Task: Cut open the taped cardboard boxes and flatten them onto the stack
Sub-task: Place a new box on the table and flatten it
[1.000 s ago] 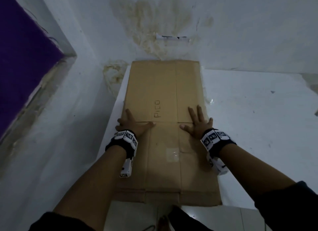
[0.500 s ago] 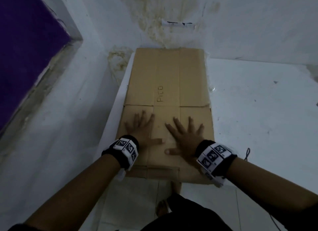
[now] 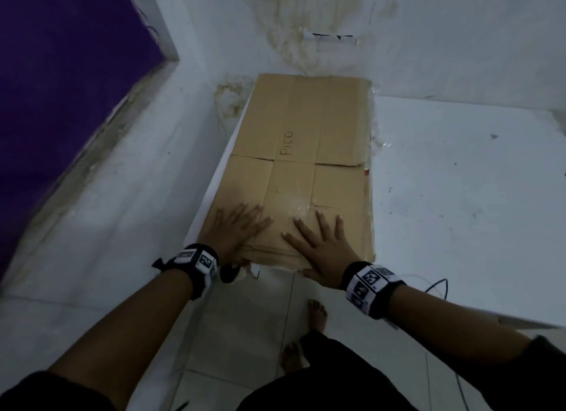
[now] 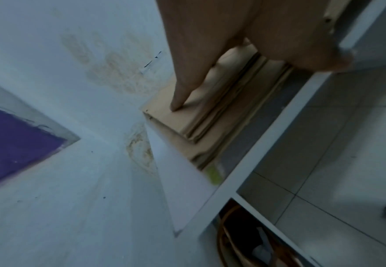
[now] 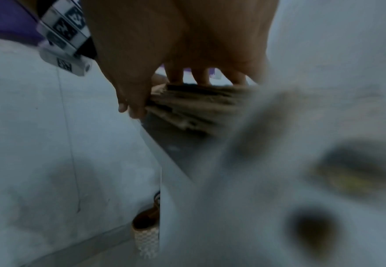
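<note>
Motion blur smears the shelf top [image 5: 279, 180] beside the stack [image 5: 194, 106].

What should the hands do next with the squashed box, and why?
Probably lift both hands away. The left hand and right hand lie flat with straight fingers on the flattened box, which already rests on the stack of cardboard on the white shelf, so pressing looks done.

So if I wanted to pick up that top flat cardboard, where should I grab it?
Probably the near short edge of the top cardboard, coming from the front. It slightly overhangs the white shelf there, while the far edge meets the wall.
</note>
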